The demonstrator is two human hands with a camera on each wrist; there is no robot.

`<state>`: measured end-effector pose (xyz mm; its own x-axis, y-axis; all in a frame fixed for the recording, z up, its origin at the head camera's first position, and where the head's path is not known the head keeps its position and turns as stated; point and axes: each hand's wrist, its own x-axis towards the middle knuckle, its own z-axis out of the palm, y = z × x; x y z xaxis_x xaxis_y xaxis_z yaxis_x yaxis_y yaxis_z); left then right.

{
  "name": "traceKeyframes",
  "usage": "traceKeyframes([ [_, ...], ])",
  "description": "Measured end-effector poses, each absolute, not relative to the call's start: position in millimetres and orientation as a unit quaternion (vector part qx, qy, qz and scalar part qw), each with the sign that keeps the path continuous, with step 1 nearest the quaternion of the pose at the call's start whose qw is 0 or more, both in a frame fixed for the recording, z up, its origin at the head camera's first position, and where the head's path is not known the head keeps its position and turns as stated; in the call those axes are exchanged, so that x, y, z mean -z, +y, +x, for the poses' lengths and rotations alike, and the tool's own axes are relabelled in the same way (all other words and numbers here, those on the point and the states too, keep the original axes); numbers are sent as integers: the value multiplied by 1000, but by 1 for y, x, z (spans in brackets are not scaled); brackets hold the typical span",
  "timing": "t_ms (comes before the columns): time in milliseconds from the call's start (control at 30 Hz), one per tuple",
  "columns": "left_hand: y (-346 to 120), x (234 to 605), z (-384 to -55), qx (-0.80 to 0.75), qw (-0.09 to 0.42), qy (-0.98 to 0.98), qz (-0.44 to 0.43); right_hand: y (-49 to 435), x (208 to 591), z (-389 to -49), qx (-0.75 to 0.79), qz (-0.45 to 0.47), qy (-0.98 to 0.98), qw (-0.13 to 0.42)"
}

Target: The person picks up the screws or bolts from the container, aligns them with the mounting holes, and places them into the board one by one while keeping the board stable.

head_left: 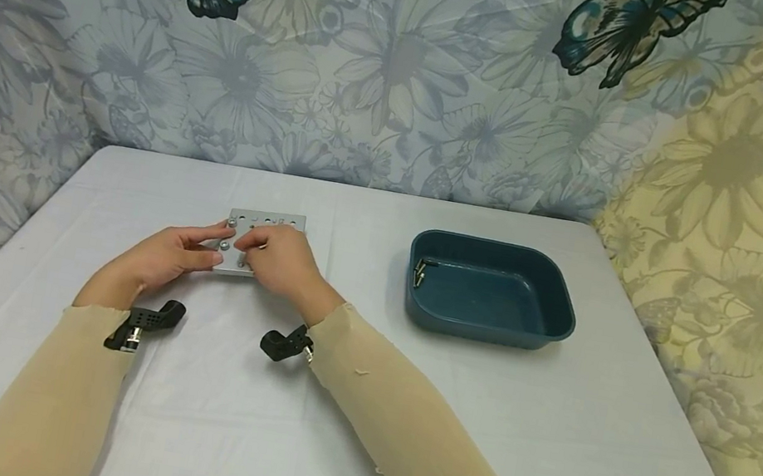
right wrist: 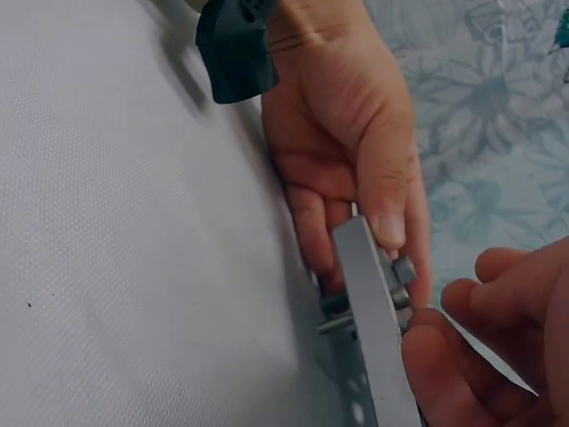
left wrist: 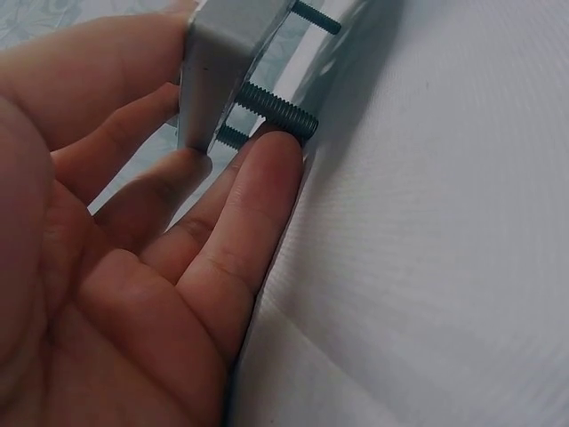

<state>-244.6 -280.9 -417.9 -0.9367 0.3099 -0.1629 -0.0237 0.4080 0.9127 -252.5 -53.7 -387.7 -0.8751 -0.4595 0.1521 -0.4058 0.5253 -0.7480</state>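
A silver metal plate [head_left: 269, 217] with rows of holes is raised from the white table, bolts set through it. My left hand [head_left: 159, 261] grips its left edge. In the left wrist view, a fingertip lies against a threaded bolt shank [left wrist: 277, 108] that sticks out of the underside, with a thinner shank [left wrist: 317, 16] further along. My right hand [head_left: 286, 264] is over the plate's right half, thumb and fingers bent together in a pinch at a small bolt, mostly hidden by the fingers. Bolt heads [right wrist: 404, 269] stand on the plate's upper face beside these fingers.
To the right stands a dark teal plastic tub [head_left: 487, 331], with several small brass-coloured pieces [head_left: 419, 273] at its left end. A white cloth [head_left: 316, 446] covers the table. Flowered fabric [head_left: 396, 106] hangs behind it.
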Motion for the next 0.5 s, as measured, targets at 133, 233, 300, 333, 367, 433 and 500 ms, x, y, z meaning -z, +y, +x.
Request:
traceKeyframes([
  [133,-280,419,-245,-541,158,822,82,-37,384,-251,520,-210,825,62],
  [233,-280,419,-245,-545,158,819,81,-9,376,-251,650,-157,737,98],
  [300,-279,419,-245,-551,159,815,82,17,367,-252,733,-119,659,119],
  [333,-279,419,-245,-550,157,816,82,32,362,-252,766,-105,622,125],
  [367,-279,419,-245,-549,156,817,82,48,358,-253,790,-99,590,129],
  [433,-279,419,-244,-547,155,818,83,80,349,-253,828,-88,539,129],
  [500,-279,419,-244,-542,154,822,83,110,343,-253,850,-84,506,121],
])
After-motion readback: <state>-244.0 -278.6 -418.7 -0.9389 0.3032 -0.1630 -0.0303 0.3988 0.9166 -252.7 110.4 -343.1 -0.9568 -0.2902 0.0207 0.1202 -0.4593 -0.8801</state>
